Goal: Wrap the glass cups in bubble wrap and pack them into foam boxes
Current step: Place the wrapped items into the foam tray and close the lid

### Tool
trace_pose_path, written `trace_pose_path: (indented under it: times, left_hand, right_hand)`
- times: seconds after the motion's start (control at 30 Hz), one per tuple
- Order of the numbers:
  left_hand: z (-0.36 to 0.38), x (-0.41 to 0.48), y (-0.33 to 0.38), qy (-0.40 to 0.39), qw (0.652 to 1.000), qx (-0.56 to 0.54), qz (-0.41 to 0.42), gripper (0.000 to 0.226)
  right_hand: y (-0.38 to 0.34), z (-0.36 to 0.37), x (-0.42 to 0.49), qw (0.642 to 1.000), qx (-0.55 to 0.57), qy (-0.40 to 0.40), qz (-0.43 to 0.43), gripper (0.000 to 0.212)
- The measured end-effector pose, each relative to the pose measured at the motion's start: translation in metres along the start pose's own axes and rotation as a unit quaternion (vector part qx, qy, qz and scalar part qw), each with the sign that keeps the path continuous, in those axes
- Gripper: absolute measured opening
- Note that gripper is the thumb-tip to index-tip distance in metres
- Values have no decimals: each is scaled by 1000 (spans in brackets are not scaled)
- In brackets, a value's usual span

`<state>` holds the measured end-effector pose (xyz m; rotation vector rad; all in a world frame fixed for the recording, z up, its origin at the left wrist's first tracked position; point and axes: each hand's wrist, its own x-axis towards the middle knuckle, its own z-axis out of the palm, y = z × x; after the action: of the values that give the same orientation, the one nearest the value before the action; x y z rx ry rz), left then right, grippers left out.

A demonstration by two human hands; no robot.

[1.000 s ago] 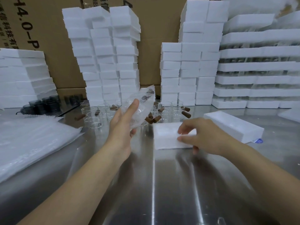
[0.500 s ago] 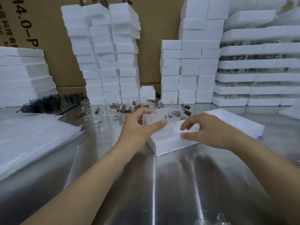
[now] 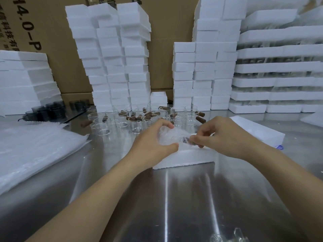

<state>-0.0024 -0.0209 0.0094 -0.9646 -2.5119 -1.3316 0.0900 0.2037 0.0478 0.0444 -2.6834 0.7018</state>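
A glass cup wrapped in bubble wrap [image 3: 172, 136] lies on top of an open white foam box [image 3: 188, 157] in the middle of the steel table. My left hand [image 3: 152, 144] curls round the left end of the wrapped cup, thumb below and fingers above. My right hand [image 3: 220, 137] pinches the wrap at its right end, where the cup's brown handle shows through. How deep the cup sits in the box is hidden by my hands. Several bare glass cups with brown wooden handles [image 3: 139, 118] stand just behind.
A pile of bubble wrap sheets [image 3: 35, 147] lies at the left. A foam lid [image 3: 258, 131] rests right of the box. Tall stacks of foam boxes [image 3: 113, 58] and packed trays [image 3: 279, 67] line the back, before cardboard cartons. Dark glass cups [image 3: 47, 110] sit far left.
My left hand brought the wrapped cup down from mid-air onto the foam box. My right hand left the box's edge and took hold of the wrap's right end.
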Motion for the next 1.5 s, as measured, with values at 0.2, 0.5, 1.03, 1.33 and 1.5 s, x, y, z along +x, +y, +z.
trace_pose_path:
  times: [0.2,0.5,1.03,1.33,1.5]
  left_hand:
    - [-7,-5,8,-112,989,80,-49,84]
    - [-8,1,-5,-137,988,67,-27,77]
    - [-5,-3,-11,-111,985,119,53,74]
    - [-2,-2,-9,-90,991,95,41,65]
    - [-2,-3,-8,-85,991,91,45,58]
  right_hand:
    - [9,3,0,999,-31,11,-2,27]
    - [12,12,1,999,-30,-11,-27,23]
    - [65,-6,-3,930,-256,72,253,47]
    - [78,-5,-8,916,-259,102,288,46]
    - [59,-18,-6,930,-218,183,234,32]
